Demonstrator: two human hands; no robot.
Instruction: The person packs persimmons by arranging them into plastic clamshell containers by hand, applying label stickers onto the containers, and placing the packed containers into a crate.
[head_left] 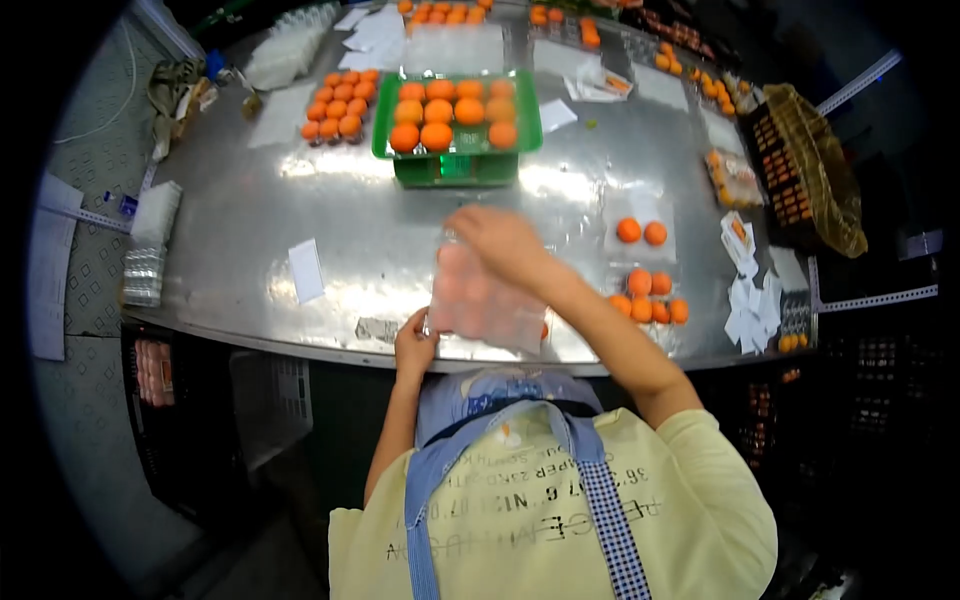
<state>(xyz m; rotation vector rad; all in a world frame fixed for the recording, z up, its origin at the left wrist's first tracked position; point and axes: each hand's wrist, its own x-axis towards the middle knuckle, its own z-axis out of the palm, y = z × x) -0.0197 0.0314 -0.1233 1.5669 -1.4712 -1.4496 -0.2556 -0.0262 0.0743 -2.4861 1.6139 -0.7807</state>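
Note:
A pack of oranges [478, 300] lies near the front edge of the metal table under a whitish translucent cover, its fruit showing faintly through. At the lower left corner of this pack, my left hand [415, 347] is closed with its fingertips on the edge. My right hand [497, 243] reaches over the pack's upper left corner, slightly blurred, with curled fingers pinching the cover. Just beyond stands a green scale [457, 172], bearing a clear tray of bare oranges [437, 112].
Another tray of oranges [340, 104] sits left of the scale. Loose oranges [648, 296] lie on the right, near white paper slips [752, 308]. Stacked clear trays [150, 245] stand at the left edge. A white card [306, 271] lies left of the pack. A crate [800, 170] stands far right.

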